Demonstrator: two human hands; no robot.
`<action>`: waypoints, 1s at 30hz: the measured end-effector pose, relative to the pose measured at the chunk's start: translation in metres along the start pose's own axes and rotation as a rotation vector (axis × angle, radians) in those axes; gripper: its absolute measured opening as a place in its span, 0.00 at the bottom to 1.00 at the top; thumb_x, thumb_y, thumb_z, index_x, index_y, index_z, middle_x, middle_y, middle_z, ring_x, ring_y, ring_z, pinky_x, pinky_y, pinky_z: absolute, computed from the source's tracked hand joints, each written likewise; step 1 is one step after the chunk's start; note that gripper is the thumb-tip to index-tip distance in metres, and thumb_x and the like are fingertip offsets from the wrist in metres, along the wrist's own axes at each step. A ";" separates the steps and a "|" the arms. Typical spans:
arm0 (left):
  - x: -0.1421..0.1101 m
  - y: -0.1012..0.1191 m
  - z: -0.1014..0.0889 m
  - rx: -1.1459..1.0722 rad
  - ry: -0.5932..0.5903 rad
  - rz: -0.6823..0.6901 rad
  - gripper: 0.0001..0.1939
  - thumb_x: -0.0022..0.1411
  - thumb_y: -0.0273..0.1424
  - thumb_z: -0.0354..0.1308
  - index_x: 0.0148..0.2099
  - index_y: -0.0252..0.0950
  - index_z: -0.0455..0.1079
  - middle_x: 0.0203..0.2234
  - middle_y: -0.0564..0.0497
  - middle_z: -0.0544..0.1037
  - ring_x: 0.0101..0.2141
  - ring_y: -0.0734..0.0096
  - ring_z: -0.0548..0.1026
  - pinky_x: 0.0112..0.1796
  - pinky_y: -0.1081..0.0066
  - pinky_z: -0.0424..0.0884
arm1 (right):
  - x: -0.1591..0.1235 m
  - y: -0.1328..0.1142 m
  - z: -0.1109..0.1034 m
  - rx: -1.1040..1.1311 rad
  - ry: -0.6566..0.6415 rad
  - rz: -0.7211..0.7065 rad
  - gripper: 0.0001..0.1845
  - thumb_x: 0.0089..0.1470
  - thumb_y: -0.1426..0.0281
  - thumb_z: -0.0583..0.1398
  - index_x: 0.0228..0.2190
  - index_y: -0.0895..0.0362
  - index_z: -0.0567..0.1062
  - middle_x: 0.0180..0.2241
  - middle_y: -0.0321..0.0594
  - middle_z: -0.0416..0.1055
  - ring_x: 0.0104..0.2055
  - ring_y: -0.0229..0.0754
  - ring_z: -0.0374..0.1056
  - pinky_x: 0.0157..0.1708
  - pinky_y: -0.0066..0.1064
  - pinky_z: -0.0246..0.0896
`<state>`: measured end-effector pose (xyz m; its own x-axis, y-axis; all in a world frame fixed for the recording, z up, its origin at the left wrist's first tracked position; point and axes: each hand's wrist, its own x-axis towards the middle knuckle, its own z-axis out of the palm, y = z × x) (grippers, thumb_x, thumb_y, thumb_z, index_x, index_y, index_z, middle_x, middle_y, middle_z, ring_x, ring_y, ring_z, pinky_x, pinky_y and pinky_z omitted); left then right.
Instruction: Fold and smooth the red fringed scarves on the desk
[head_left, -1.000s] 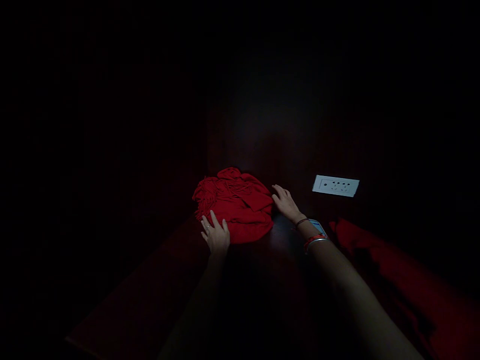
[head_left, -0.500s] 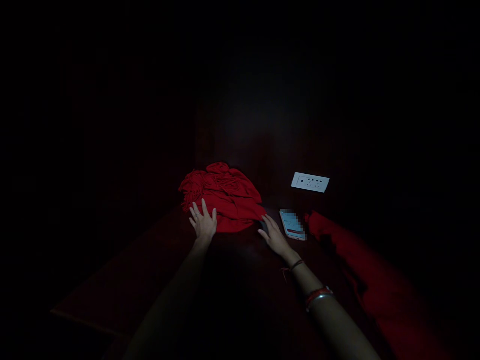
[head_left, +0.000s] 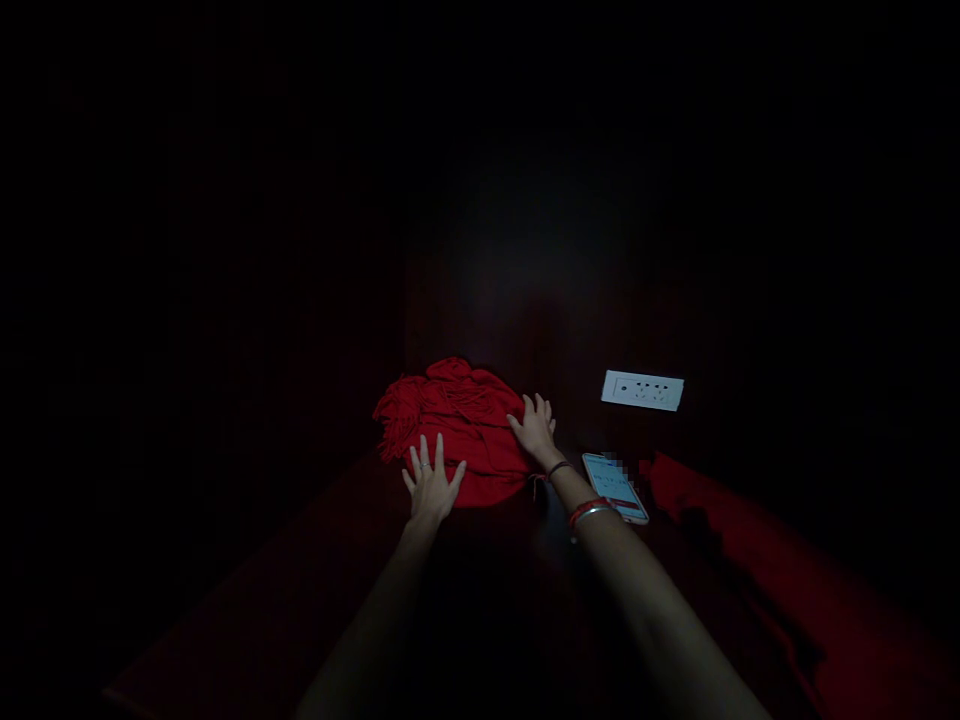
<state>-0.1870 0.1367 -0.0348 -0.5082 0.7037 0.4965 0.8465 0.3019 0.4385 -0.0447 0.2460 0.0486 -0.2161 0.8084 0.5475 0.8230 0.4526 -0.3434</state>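
Observation:
A bunched red scarf with fringed ends (head_left: 472, 420) lies on a dark tabletop (head_left: 300, 580), its fringe gathered at the left. My left hand (head_left: 432, 488) rests on the scarf's near left part, fingers spread; a ring shows on one finger. At the scarf's right edge is my right hand (head_left: 535, 428), its fingers apart and the thumb toward the cloth. Neither hand grips the fabric. Whether the right fingers press on the scarf or only hover at its edge, I cannot tell.
Right of my right wrist lies a phone (head_left: 616, 490) with a lit screen. Behind it, a white socket plate (head_left: 643, 390) is on the dark wall. More red cloth (head_left: 787, 560) spreads along the right side. Most of the surroundings are too dark to make out.
My right hand moved nearer along the scarf's right edge, then away from me again onto its right side. My left hand stayed on the near left part. The view shifted slightly.

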 end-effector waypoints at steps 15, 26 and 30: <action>0.003 -0.003 0.004 -0.014 0.043 -0.095 0.31 0.56 0.45 0.38 0.59 0.40 0.37 0.57 0.46 0.39 0.55 0.57 0.38 0.47 0.50 0.48 | 0.057 -0.004 0.036 -0.221 -0.162 -0.175 0.19 0.50 0.76 0.45 0.42 0.55 0.65 0.38 0.49 0.63 0.36 0.44 0.64 0.32 0.32 0.56; 0.002 -0.001 -0.002 -0.062 0.102 -0.093 0.30 0.57 0.44 0.37 0.59 0.40 0.37 0.57 0.44 0.37 0.55 0.54 0.38 0.47 0.49 0.46 | 0.067 0.052 -0.107 -0.286 -0.365 -0.441 0.15 0.43 0.79 0.52 0.35 0.59 0.71 0.34 0.38 0.69 0.37 0.37 0.63 0.36 0.23 0.54; -0.002 0.003 -0.007 -0.045 0.107 0.014 0.32 0.56 0.45 0.39 0.59 0.40 0.37 0.57 0.46 0.36 0.55 0.55 0.36 0.48 0.49 0.44 | 0.047 0.067 -0.168 -0.080 -0.562 -0.310 0.12 0.44 0.75 0.53 0.33 0.62 0.72 0.31 0.38 0.71 0.31 0.33 0.64 0.31 0.22 0.56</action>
<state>-0.1845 0.1323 -0.0293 -0.5126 0.6339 0.5792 0.8469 0.2620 0.4628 0.0888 0.2506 0.1797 -0.6743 0.7284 0.1213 0.7102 0.6847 -0.1634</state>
